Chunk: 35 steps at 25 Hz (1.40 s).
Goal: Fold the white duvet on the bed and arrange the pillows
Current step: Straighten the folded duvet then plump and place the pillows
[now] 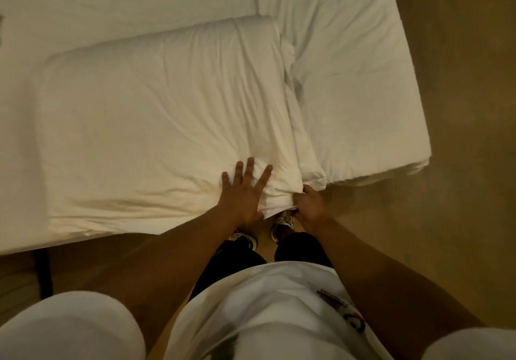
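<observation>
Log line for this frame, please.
left hand: flat on folded duvet | right hand: gripping duvet corner | pillows: unseen

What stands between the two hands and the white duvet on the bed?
Nothing visible. The left hand lies flat on the folded duvet, fingers spread, and the right hand grips its corner at the edge of the bed.

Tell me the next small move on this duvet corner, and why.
Probably tuck or pull the bunched corner straight with the right hand while the left hand presses the folded duvet flat. The corner is crumpled over the bed edge, not square with the fold.
</observation>
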Each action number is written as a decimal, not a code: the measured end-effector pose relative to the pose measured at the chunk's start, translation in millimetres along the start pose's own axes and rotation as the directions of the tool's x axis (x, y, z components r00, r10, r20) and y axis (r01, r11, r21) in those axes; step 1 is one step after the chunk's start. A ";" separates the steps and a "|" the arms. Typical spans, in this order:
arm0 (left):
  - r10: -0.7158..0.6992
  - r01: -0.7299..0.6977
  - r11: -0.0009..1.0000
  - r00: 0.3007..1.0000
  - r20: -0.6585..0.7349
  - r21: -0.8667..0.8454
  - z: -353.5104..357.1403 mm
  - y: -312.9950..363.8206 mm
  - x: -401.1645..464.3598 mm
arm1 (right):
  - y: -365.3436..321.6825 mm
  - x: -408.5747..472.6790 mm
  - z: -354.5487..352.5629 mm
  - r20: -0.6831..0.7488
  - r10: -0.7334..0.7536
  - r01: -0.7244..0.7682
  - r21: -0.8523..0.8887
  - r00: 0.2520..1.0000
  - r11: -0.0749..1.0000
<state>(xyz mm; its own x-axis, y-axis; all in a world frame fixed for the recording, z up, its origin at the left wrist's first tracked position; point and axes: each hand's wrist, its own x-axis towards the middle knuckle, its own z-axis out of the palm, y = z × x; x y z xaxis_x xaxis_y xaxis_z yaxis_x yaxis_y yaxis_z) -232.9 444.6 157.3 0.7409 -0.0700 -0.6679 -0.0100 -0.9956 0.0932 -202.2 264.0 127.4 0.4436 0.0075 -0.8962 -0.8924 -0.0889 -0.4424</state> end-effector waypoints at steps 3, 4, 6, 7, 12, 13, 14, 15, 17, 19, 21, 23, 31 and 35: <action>0.021 -0.018 0.997 0.999 0.038 -0.079 6.5 0.8 -16.1 | 1.7 -5.1 3.5 0.030 0.113 -0.116 0.129 0.993 0.985; 0.030 -0.024 0.995 0.998 0.061 -0.098 10.7 -1.5 -22.2 | 2.5 -4.4 2.1 0.022 0.125 -0.127 0.105 0.992 0.986; -0.021 0.041 0.988 0.990 0.139 -0.146 21.6 -8.3 -37.6 | 3.2 -1.2 -2.5 -0.013 0.108 -0.108 -0.010 0.994 0.994; -0.091 0.127 0.974 0.978 0.189 -0.185 28.9 -12.1 -47.5 | 1.9 -2.3 -3.6 -0.041 0.080 -0.084 -0.091 0.996 0.992; -0.442 0.527 0.780 0.845 0.300 -0.336 61.5 -53.7 -91.3 | -5.9 -9.9 18.6 -0.149 0.127 -0.152 -0.172 0.981 0.973; -0.488 0.572 0.725 0.820 0.300 -0.384 65.9 -69.5 -100.6 | -7.2 -14.7 26.0 -0.166 0.155 -0.185 -0.184 0.974 0.965; -0.518 0.595 0.677 0.803 0.293 -0.433 71.5 -87.0 -110.5 | -6.1 -18.6 33.2 -0.172 0.161 -0.197 -0.216 0.972 0.956; -0.536 0.599 0.639 0.797 0.278 -0.483 76.7 -103.9 -122.2 | -1.4 -21.6 40.7 -0.175 0.143 -0.187 -0.270 0.974 0.945; -0.544 0.573 0.600 0.804 0.241 -0.559 88.6 -127.8 -143.7 | 11.9 -31.3 56.4 -0.177 0.097 -0.156 -0.358 0.979 0.921; -0.550 0.563 0.577 0.803 0.228 -0.591 108.6 -146.1 -174.6 | 36.8 -52.5 91.6 -0.148 0.112 -0.167 -0.437 0.983 0.884; -0.561 0.600 0.516 0.776 0.287 -0.612 136.7 -158.8 -208.6 | 62.3 -71.3 141.8 -0.081 0.077 -0.111 -0.607 0.994 0.787; -0.576 0.639 0.465 0.744 0.339 -0.613 171.2 -172.4 -246.3 | 84.8 -93.8 206.1 0.051 -0.011 0.047 -0.783 0.999 0.620; -0.682 0.740 0.170 0.565 0.465 -0.651 269.3 -263.4 -384.2 | 151.7 -163.7 427.4 0.468 -0.016 0.461 -0.876 0.884 -0.140; -0.744 0.722 0.076 0.500 0.443 -0.688 276.1 -329.1 -414.8 | 186.2 -171.6 509.8 0.556 0.083 0.561 -0.809 0.827 -0.175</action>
<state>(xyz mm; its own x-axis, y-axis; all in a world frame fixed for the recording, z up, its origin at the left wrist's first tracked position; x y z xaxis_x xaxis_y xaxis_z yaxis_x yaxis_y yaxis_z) -722.3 784.1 199.9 0.0802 0.6783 -0.7304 0.9960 -0.0830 0.0323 -486.8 754.0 182.2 0.2468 0.5526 -0.7961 0.4725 -0.7858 -0.3991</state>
